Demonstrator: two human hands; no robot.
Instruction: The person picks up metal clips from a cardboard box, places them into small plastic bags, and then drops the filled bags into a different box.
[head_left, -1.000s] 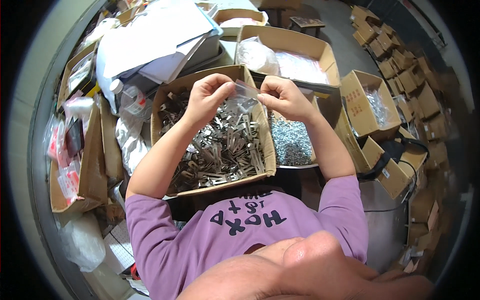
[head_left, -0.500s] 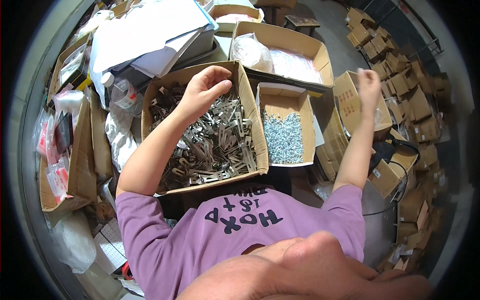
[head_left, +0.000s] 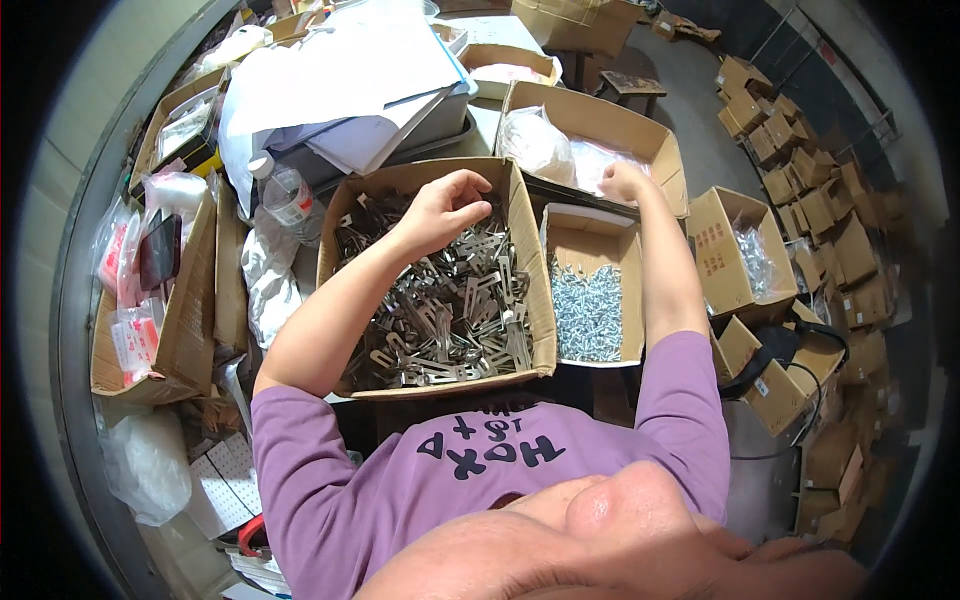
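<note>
My left hand [head_left: 447, 212] hovers over the far part of an open carton [head_left: 543, 330] full of flat, slotted metal brackets [head_left: 440, 310]. Its fingers are loosely bent, the thumb stands apart from them, and nothing shows in between. My right hand [head_left: 625, 182] is at the near edge of a wider box [head_left: 655, 140] with clear plastic bags [head_left: 592, 160] in it. The fingers are curled in, and whatever they may hold is hidden. Below my right wrist lies a shallow white-edged box [head_left: 592, 235] with many small silvery screws [head_left: 588, 310].
A plastic bottle [head_left: 290, 200] and a stack of papers [head_left: 330, 80] on a grey bin stand at the far left. Bagged packets fill a carton [head_left: 180, 340] on the left. To the right is a carton [head_left: 722, 250] with bagged metal parts; many cartons [head_left: 830, 200] line the floor beyond.
My right hand has swung left, from above the carton on the right to the box of plastic bags. The left hand stays over the brackets. The whole view has shifted a little.
</note>
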